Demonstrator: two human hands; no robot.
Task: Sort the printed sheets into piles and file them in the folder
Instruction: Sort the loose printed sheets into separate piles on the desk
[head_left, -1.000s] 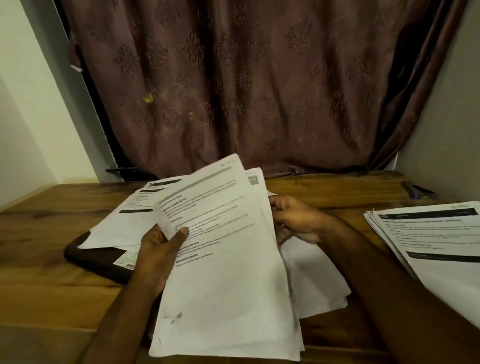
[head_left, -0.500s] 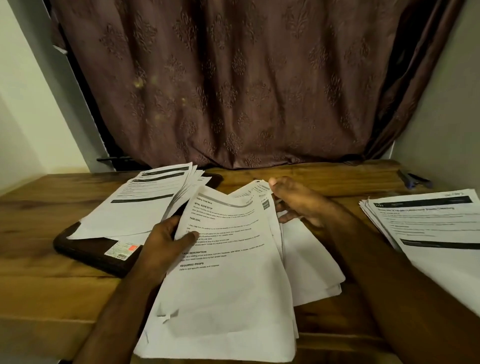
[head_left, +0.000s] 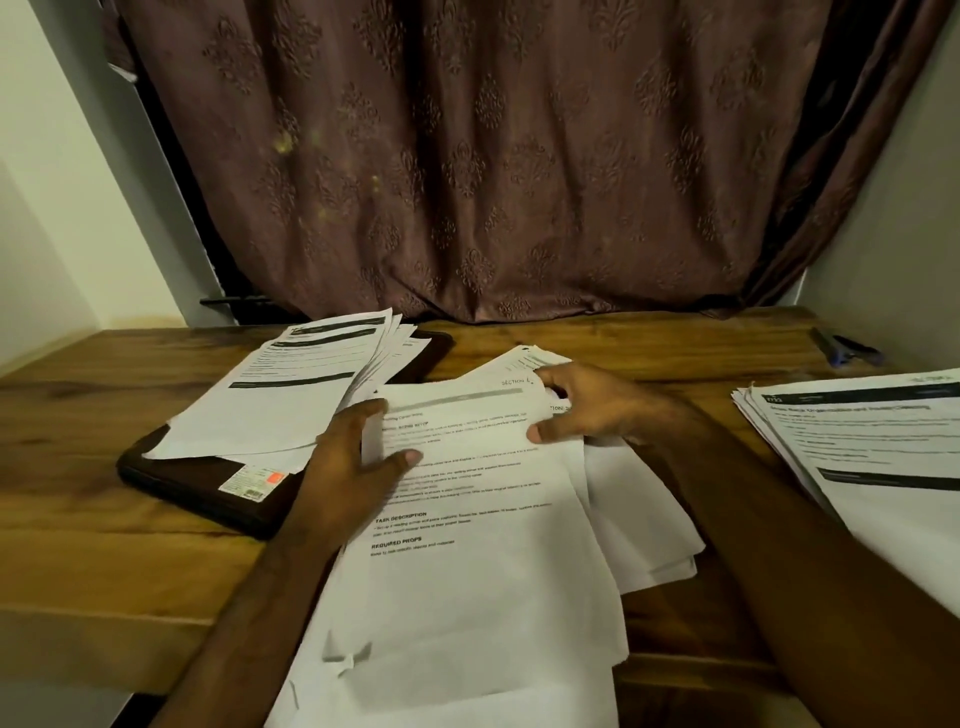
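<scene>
Sorting step: left hand (head_left: 348, 467) fingers (head_left: 374, 410) grasping top sheet (head_left: 467, 519) edge, right hand (head_left: 597, 405) pinching middle stack (head_left: 639, 509) on desk (head_left: 104, 519); next, likely transfer to matching pile.

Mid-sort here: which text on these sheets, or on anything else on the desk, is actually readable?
"TASK DESCRIPTION": top sheet gripped by the left hand.
"REQUIRED PROPS": same sheet, lower down.
"SECTION": sheet behind, by the right hand; what follows it is unreadable.
Body text on all sheets: too blurred.
Left pile and right pile headings: blurred.
Sticker on the dark folder: too small.
</scene>
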